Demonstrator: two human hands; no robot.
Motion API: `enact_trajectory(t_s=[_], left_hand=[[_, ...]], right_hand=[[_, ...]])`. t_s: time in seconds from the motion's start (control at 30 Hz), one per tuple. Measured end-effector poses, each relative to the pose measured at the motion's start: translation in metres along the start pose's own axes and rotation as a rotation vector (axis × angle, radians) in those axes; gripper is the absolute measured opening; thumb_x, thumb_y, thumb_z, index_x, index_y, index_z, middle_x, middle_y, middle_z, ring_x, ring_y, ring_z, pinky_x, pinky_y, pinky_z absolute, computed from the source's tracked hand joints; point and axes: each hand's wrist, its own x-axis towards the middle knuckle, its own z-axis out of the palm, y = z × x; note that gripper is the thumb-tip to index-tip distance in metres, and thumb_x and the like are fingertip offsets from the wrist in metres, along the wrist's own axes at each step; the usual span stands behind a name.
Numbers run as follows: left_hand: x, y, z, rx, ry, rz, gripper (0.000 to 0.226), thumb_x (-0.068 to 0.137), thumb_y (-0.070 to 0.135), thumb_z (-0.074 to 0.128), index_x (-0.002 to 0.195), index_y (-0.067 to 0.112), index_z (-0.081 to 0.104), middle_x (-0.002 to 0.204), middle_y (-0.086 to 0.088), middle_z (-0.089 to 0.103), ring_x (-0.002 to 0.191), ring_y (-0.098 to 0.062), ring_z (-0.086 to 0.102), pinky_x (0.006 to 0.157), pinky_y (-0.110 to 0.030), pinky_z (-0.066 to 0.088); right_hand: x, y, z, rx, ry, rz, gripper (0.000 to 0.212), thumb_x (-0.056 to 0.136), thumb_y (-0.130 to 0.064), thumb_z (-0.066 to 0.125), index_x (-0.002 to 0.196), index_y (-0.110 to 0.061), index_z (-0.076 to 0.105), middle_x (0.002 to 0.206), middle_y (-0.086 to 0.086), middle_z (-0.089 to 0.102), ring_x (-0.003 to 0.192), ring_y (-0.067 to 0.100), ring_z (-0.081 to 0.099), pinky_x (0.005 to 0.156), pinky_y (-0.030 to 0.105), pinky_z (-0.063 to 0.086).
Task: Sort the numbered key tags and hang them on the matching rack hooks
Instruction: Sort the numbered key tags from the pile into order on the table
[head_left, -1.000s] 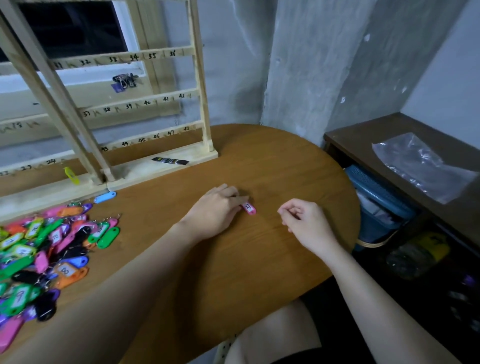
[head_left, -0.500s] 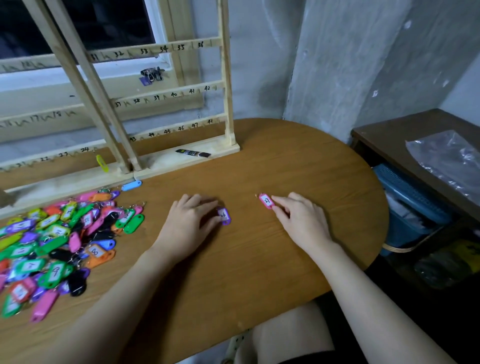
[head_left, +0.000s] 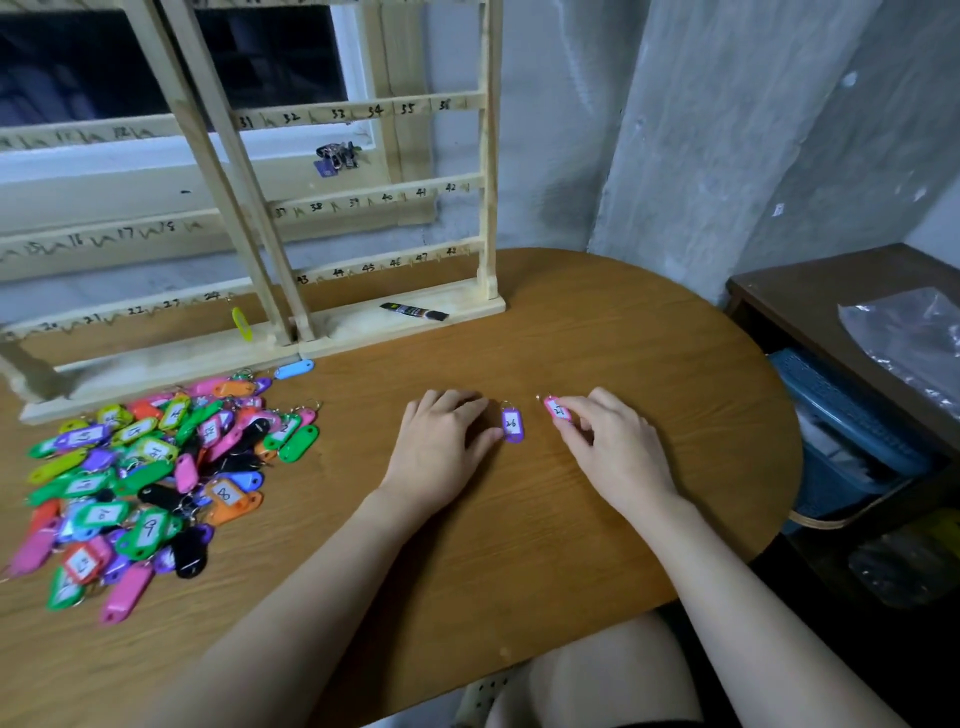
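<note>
1. the left hand (head_left: 441, 454) is lying palm down on the wooden counter (head_left: 597, 353), its fingers relaxed and nearly flat, with a fingertip touching the edge of a purple tag (head_left: 512, 425) marked 26.
2. the right hand (head_left: 613, 447) is resting on the counter just right of it, its fingertips pinching the lower end of a pink tag (head_left: 557, 408); the number on that tag is too small to read for certain.
3. the two tags are lying flat on the counter, near each other but apart, each with its metal ring pointing away from the person.
4. a heap of tags (head_left: 145, 478) in many colours is sitting on the left part of the counter, well apart from both hands.
5. the wooden rack (head_left: 363, 208) is standing at the back of the counter, its rails carrying handwritten numbers; a yellow tag (head_left: 241, 325) is hanging from the low rail by 24.
6. a blue tag (head_left: 294, 370) is lying alone by the rack's base, and a small black tube (head_left: 414, 311) is resting on that base.
</note>
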Motion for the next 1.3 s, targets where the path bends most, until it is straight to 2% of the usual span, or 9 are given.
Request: enact_trajectory(t_s=[0.2, 0.3, 0.4, 0.57, 0.8, 0.9, 1.0, 1.23, 1.3], left_hand=[[-0.052, -0.069, -0.051, 0.102, 0.15, -0.223, 0.032, 0.096, 0.033, 0.061, 0.121, 0.014, 0.069, 0.114, -0.006, 0.062, 0.104, -0.029, 0.053, 0.089, -0.043, 0.045], [-0.087, -0.122, -0.075, 0.131, 0.199, -0.412, 0.034, 0.091, 0.03, 0.069, 0.119, 0.01, 0.069, 0.111, -0.012, 0.06, 0.105, -0.035, 0.054, 0.092, -0.045, 0.047], [-0.11, -0.155, -0.091, 0.119, 0.191, -0.489, 0.04, 0.087, 0.037, 0.075, 0.119, 0.013, 0.069, 0.111, -0.011, 0.059, 0.106, -0.033, 0.055, 0.095, -0.045, 0.049], [-0.12, -0.189, -0.104, 0.084, 0.227, -0.48, 0.029, 0.086, 0.033, 0.078, 0.11, 0.017, 0.074, 0.1, -0.007, 0.058, 0.099, -0.032, 0.056, 0.09, -0.045, 0.05], [-0.114, -0.204, -0.111, 0.081, 0.226, -0.381, 0.027, 0.088, 0.039, 0.072, 0.105, 0.018, 0.073, 0.096, -0.002, 0.059, 0.091, -0.028, 0.056, 0.083, -0.045, 0.05], [-0.103, -0.19, -0.109, 0.109, 0.174, -0.268, 0.028, 0.09, 0.038, 0.069, 0.109, 0.017, 0.07, 0.097, -0.002, 0.059, 0.091, -0.028, 0.055, 0.081, -0.044, 0.047], [-0.091, -0.176, -0.101, 0.135, 0.142, -0.259, 0.032, 0.09, 0.035, 0.068, 0.118, 0.021, 0.067, 0.097, -0.001, 0.055, 0.091, -0.028, 0.053, 0.079, -0.039, 0.044], [-0.096, -0.174, -0.092, 0.105, 0.209, -0.318, 0.015, 0.092, 0.027, 0.069, 0.105, 0.021, 0.072, 0.092, 0.002, 0.06, 0.088, -0.025, 0.056, 0.075, -0.038, 0.042], [-0.1, -0.173, -0.094, 0.112, 0.229, -0.331, 0.011, 0.093, 0.025, 0.07, 0.102, 0.02, 0.074, 0.089, 0.002, 0.061, 0.085, -0.026, 0.057, 0.074, -0.037, 0.041]], right_hand=[[0.009, -0.082, 0.032, 0.209, 0.003, -0.155, 0.012, 0.096, -0.029, 0.066, 0.1, -0.022, 0.075, 0.076, -0.018, 0.051, 0.064, 0.002, 0.048, 0.061, 0.024, 0.045], [0.018, -0.129, 0.063, 0.27, -0.132, -0.193, 0.018, 0.096, -0.036, 0.065, 0.105, -0.024, 0.075, 0.079, -0.016, 0.056, 0.069, 0.002, 0.051, 0.058, 0.015, 0.036], [0.027, -0.171, 0.088, 0.265, -0.241, -0.236, 0.028, 0.097, -0.04, 0.063, 0.121, -0.027, 0.069, 0.086, -0.015, 0.052, 0.079, 0.007, 0.052, 0.062, 0.021, 0.037], [0.043, -0.214, 0.116, 0.176, -0.329, -0.338, 0.047, 0.096, -0.047, 0.062, 0.141, -0.033, 0.057, 0.102, -0.01, 0.047, 0.089, 0.013, 0.055, 0.068, 0.028, 0.046], [0.057, -0.215, 0.133, 0.146, -0.213, -0.454, 0.025, 0.095, -0.043, 0.065, 0.111, -0.025, 0.074, 0.089, -0.014, 0.05, 0.077, 0.012, 0.057, 0.062, 0.027, 0.037], [0.06, -0.208, 0.137, 0.277, -0.135, -0.431, 0.02, 0.097, -0.034, 0.063, 0.097, -0.017, 0.073, 0.081, -0.015, 0.053, 0.072, 0.011, 0.058, 0.061, 0.029, 0.045], [0.066, -0.2, 0.139, 0.388, -0.115, -0.366, 0.016, 0.101, -0.019, 0.059, 0.091, -0.012, 0.069, 0.083, -0.005, 0.066, 0.075, 0.015, 0.062, 0.067, 0.04, 0.053], [0.067, -0.198, 0.13, 0.421, -0.217, -0.302, 0.02, 0.101, -0.026, 0.055, 0.095, -0.018, 0.072, 0.089, -0.008, 0.071, 0.08, 0.007, 0.063, 0.07, 0.028, 0.048], [0.065, -0.198, 0.129, 0.438, -0.274, -0.31, 0.017, 0.097, -0.033, 0.06, 0.099, -0.022, 0.072, 0.085, -0.012, 0.066, 0.073, 0.004, 0.057, 0.065, 0.025, 0.044]])
